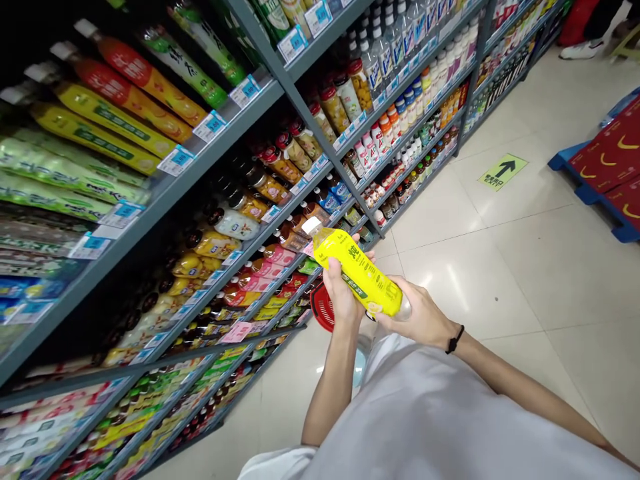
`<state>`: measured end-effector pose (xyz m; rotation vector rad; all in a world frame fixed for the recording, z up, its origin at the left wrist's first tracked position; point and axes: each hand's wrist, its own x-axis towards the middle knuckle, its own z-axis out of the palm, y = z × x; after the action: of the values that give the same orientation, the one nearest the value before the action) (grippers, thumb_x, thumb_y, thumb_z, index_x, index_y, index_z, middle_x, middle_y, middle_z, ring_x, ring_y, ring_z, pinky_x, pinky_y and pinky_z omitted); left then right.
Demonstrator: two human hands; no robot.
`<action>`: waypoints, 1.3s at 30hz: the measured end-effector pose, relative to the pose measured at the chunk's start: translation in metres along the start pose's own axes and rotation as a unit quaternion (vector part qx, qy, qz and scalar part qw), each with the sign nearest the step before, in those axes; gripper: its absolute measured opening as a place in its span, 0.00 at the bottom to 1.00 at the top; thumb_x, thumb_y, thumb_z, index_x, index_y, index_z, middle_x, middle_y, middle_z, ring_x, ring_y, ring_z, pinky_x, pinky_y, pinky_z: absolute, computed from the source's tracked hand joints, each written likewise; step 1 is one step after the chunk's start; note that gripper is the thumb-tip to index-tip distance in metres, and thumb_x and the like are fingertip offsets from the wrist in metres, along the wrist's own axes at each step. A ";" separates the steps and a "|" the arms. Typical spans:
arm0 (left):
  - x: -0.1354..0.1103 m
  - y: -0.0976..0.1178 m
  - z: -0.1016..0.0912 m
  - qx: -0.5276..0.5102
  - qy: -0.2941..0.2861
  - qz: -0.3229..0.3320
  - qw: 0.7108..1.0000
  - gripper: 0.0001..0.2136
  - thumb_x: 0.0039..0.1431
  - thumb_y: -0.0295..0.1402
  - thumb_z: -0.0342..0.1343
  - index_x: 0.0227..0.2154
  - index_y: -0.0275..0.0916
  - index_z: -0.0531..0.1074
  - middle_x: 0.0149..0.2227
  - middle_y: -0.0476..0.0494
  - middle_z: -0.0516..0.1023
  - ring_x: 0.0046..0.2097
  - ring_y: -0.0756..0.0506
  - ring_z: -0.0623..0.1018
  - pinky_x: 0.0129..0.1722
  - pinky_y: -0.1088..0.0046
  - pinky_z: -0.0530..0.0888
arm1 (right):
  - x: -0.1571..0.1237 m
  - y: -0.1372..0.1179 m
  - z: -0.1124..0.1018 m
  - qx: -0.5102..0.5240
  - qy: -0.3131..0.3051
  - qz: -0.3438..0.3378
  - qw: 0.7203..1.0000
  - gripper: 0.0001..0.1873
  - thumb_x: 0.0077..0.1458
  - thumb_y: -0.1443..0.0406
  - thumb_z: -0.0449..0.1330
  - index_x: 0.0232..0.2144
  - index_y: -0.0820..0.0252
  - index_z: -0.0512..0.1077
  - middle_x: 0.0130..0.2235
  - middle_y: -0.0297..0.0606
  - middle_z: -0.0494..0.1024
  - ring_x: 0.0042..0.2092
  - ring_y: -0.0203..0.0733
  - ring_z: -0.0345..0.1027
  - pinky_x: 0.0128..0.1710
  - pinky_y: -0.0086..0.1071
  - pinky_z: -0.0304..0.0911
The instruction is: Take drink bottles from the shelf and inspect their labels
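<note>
I hold a yellow drink bottle (356, 269) with a white cap, tilted, its cap pointing up and left toward the shelves. My left hand (341, 293) wraps around its middle from the left. My right hand (423, 315) grips its base from the right; a black band sits on that wrist. Both hands are closed on the bottle in front of my white shirt.
Grey store shelves (250, 113) packed with bottled drinks and price tags run along the left. A red shopping basket (323, 309) stands on the tiled floor by the lower shelf. A green arrow floor sticker (503, 171) and red boxes on a blue pallet (607, 167) lie right.
</note>
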<state>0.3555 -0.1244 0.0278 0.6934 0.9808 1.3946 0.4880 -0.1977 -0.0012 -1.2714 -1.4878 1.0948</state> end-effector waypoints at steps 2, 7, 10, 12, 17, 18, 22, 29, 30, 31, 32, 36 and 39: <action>0.000 0.000 -0.003 -0.002 -0.008 -0.002 1.000 0.29 0.58 0.58 0.61 0.53 0.43 0.76 0.53 0.39 0.82 0.42 0.44 0.84 0.43 0.72 0.80 | 0.000 0.002 0.003 0.022 -0.004 0.011 1.000 0.31 0.55 0.56 0.70 0.57 0.58 0.68 0.49 0.44 0.81 0.46 0.49 0.78 0.47 0.40 0.72; 0.000 0.007 -0.009 -0.023 0.011 -0.017 1.000 0.35 0.60 0.68 0.48 0.50 0.44 0.80 0.45 0.41 0.85 0.42 0.41 0.85 0.45 0.66 0.81 | 0.000 0.005 0.004 0.078 -0.029 0.016 0.996 0.32 0.53 0.56 0.72 0.58 0.59 0.70 0.51 0.44 0.82 0.48 0.50 0.78 0.49 0.39 0.73; 0.001 0.015 -0.010 -0.042 0.022 -0.025 0.999 0.32 0.63 0.66 0.47 0.47 0.44 0.81 0.45 0.43 0.85 0.43 0.42 0.84 0.46 0.67 0.81 | 0.002 0.002 0.003 0.140 -0.059 0.002 0.988 0.31 0.56 0.56 0.71 0.58 0.59 0.70 0.50 0.43 0.82 0.49 0.50 0.78 0.50 0.38 0.73; 0.002 0.020 -0.011 -0.033 0.002 -0.026 0.999 0.29 0.64 0.64 0.50 0.47 0.46 0.81 0.46 0.44 0.84 0.44 0.42 0.84 0.46 0.68 0.81 | 0.003 0.002 0.002 0.195 -0.079 0.003 0.978 0.31 0.57 0.55 0.70 0.59 0.60 0.71 0.52 0.44 0.81 0.51 0.50 0.77 0.51 0.39 0.73; 0.006 0.028 -0.016 0.006 -0.054 -0.044 0.998 0.32 0.58 0.68 0.53 0.48 0.46 0.80 0.49 0.41 0.83 0.43 0.40 0.83 0.46 0.62 0.82 | 0.005 0.011 0.007 0.336 -0.130 0.052 0.932 0.31 0.56 0.46 0.69 0.53 0.59 0.76 0.48 0.43 0.83 0.49 0.50 0.78 0.48 0.39 0.75; 0.007 0.028 -0.017 0.008 -0.055 -0.046 0.997 0.33 0.56 0.69 0.54 0.48 0.46 0.80 0.48 0.41 0.83 0.42 0.40 0.83 0.46 0.62 0.82 | 0.005 0.014 0.009 0.368 -0.136 0.072 0.917 0.32 0.55 0.44 0.69 0.52 0.59 0.77 0.45 0.43 0.84 0.47 0.50 0.79 0.46 0.39 0.76; 0.009 0.028 -0.018 0.024 -0.016 -0.019 0.999 0.34 0.51 0.69 0.59 0.49 0.47 0.80 0.44 0.43 0.84 0.42 0.40 0.83 0.46 0.63 0.81 | 0.006 0.020 0.015 0.446 -0.132 0.124 0.877 0.35 0.53 0.38 0.67 0.47 0.61 0.79 0.38 0.43 0.84 0.42 0.52 0.81 0.39 0.38 0.78; 0.016 0.019 -0.028 0.038 0.006 0.041 0.998 0.30 0.43 0.62 0.71 0.42 0.45 0.81 0.39 0.46 0.83 0.37 0.44 0.82 0.38 0.71 0.79 | 0.014 0.018 0.016 0.223 -0.066 0.058 0.971 0.39 0.53 0.53 0.74 0.61 0.57 0.68 0.58 0.48 0.78 0.56 0.51 0.76 0.56 0.43 0.73; 0.018 0.018 -0.030 0.040 0.000 0.061 0.997 0.27 0.43 0.58 0.73 0.40 0.44 0.81 0.37 0.47 0.83 0.36 0.46 0.81 0.38 0.73 0.79 | 0.015 0.021 0.017 0.193 -0.043 0.062 0.978 0.38 0.53 0.54 0.74 0.62 0.58 0.68 0.58 0.48 0.78 0.55 0.51 0.76 0.56 0.43 0.73; 0.020 0.016 -0.030 0.042 -0.003 0.081 0.996 0.24 0.44 0.54 0.74 0.38 0.43 0.81 0.37 0.47 0.83 0.35 0.48 0.81 0.39 0.75 0.78 | 0.015 0.024 0.018 0.182 -0.024 0.070 0.981 0.37 0.53 0.54 0.74 0.61 0.58 0.68 0.57 0.48 0.79 0.54 0.51 0.76 0.54 0.42 0.74; 0.022 0.015 -0.030 0.044 -0.007 0.097 0.994 0.22 0.46 0.51 0.75 0.38 0.42 0.81 0.36 0.48 0.83 0.35 0.49 0.81 0.39 0.76 0.78 | 0.016 0.028 0.020 0.188 -0.013 0.078 0.979 0.36 0.54 0.54 0.73 0.60 0.58 0.69 0.56 0.47 0.79 0.54 0.51 0.76 0.53 0.42 0.74; 0.022 0.014 -0.024 0.042 -0.062 0.091 0.993 0.27 0.47 0.52 0.74 0.45 0.42 0.79 0.41 0.42 0.83 0.38 0.45 0.82 0.42 0.72 0.79 | 0.015 0.043 0.022 0.276 -0.014 0.099 0.956 0.36 0.54 0.52 0.74 0.60 0.58 0.71 0.57 0.47 0.79 0.57 0.52 0.75 0.56 0.42 0.73; 0.018 0.016 -0.018 0.023 -0.124 0.055 0.990 0.32 0.47 0.55 0.72 0.50 0.42 0.76 0.51 0.36 0.81 0.49 0.37 0.82 0.52 0.60 0.79 | 0.015 0.047 0.020 0.334 -0.052 0.099 0.936 0.34 0.54 0.51 0.74 0.58 0.56 0.74 0.57 0.46 0.80 0.57 0.52 0.75 0.59 0.42 0.71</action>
<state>0.3309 -0.1082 0.0305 0.9430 0.7885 1.3458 0.4774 -0.1803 -0.0505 -0.8916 -0.9277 1.6452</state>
